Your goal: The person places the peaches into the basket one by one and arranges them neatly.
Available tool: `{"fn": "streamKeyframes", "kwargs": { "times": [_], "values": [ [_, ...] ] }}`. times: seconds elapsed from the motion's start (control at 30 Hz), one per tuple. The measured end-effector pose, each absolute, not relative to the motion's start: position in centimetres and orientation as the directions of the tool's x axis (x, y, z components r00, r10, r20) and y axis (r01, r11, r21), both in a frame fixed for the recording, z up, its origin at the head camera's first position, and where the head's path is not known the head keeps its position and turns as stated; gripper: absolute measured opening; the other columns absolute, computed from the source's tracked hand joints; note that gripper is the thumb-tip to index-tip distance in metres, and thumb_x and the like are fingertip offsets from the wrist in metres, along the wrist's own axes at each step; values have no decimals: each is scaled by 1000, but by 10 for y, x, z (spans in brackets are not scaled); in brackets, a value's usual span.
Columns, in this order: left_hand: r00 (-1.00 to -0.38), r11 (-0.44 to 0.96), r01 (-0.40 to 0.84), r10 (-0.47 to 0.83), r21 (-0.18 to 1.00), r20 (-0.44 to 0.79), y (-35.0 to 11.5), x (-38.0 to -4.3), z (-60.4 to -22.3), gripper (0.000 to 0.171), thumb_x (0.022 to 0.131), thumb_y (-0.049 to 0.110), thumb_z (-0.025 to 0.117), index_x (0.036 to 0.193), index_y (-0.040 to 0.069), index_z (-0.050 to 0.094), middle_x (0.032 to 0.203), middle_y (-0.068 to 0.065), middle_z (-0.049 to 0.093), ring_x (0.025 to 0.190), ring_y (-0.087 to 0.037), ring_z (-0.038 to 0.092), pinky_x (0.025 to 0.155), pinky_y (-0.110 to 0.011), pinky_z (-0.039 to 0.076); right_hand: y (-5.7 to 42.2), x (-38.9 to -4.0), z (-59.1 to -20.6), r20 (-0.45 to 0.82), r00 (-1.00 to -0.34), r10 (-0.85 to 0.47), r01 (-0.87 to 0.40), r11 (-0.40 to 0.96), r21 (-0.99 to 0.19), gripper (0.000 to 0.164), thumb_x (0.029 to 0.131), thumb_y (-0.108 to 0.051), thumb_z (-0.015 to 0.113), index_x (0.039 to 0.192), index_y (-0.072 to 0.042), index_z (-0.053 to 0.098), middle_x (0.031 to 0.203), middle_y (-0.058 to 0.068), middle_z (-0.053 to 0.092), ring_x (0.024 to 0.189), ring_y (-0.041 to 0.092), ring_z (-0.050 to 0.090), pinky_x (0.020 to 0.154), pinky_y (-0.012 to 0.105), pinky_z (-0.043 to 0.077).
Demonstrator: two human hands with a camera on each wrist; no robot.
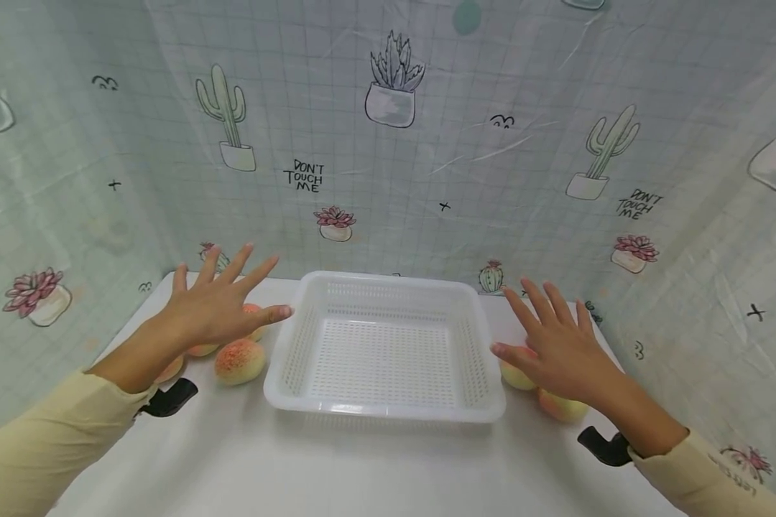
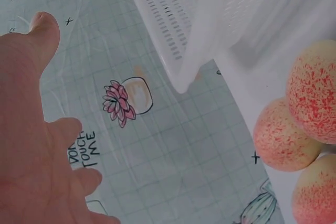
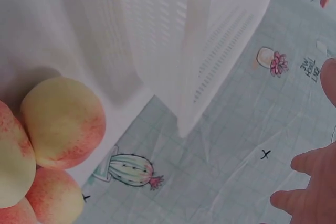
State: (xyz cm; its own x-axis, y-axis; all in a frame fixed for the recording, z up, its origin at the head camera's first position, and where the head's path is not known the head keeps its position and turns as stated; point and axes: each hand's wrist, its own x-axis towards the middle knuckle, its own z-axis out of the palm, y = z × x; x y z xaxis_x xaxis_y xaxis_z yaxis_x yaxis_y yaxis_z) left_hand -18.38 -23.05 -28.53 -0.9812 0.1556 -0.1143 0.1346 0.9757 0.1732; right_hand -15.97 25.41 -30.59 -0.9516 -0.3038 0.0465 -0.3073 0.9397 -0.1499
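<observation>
A white perforated plastic basket (image 1: 388, 413) stands on the white table between my hands, with nothing in it. My left hand (image 1: 210, 312) hovers over the peaches left of the basket, fingers spread and straight, holding nothing. One red-speckled peach (image 1: 240, 361) lies beside the basket's left wall, and others are partly hidden under that hand. On the other side my right hand (image 1: 565, 352) is held in the air with fingers spread, above yellow-and-red peaches (image 1: 562, 406). The right wrist view shows several peaches (image 3: 63, 121) clustered together; the left wrist view shows more peaches (image 2: 287, 136) touching each other.
A curtain (image 1: 388, 179) printed with cacti and lettering rises behind the table and along both sides. White tabletop (image 1: 362, 467) shows in front of the basket. Black straps or mounts (image 1: 171, 397) sit at both wrists below the beige sleeves.
</observation>
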Motion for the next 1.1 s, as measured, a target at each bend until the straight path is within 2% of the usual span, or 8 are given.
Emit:
{"fn": "streamKeyframes", "kwargs": {
  "times": [0.33,0.5,0.73,1.1],
  "values": [
    [-981,973,139,161,185,-111,-235,-183,-292,107,88,92,39,169,31,7,175,-21,-9,153,-58,-25,111,-87,-17,264,-158,-315,76,-958,-276,-283,952,-113,91,100,-63,56,167,-15,21,175,19,11,159,51,5,118,85,2],
    [-982,973,124,149,195,-119,-238,-184,-295,108,87,92,41,169,30,5,175,-21,-11,153,-58,-26,110,-88,-16,270,-157,-319,73,-961,-266,-274,955,-118,91,100,-65,55,167,-13,22,175,20,11,159,52,5,117,86,0],
    [-983,973,103,131,206,-128,-243,-183,-303,110,87,91,43,169,29,5,174,-20,-13,152,-59,-23,110,-88,-17,278,-154,-322,77,-967,-243,-252,959,-128,91,100,-67,52,167,-13,22,174,22,13,158,53,7,115,87,2],
    [-983,972,89,120,217,-135,-244,-183,-313,112,86,91,45,169,25,7,174,-24,-10,152,-65,-15,112,-89,-11,289,-150,-329,50,-976,-214,-219,962,-161,93,100,-67,52,168,-14,18,174,23,8,159,52,2,116,86,-2]
  ]
}}
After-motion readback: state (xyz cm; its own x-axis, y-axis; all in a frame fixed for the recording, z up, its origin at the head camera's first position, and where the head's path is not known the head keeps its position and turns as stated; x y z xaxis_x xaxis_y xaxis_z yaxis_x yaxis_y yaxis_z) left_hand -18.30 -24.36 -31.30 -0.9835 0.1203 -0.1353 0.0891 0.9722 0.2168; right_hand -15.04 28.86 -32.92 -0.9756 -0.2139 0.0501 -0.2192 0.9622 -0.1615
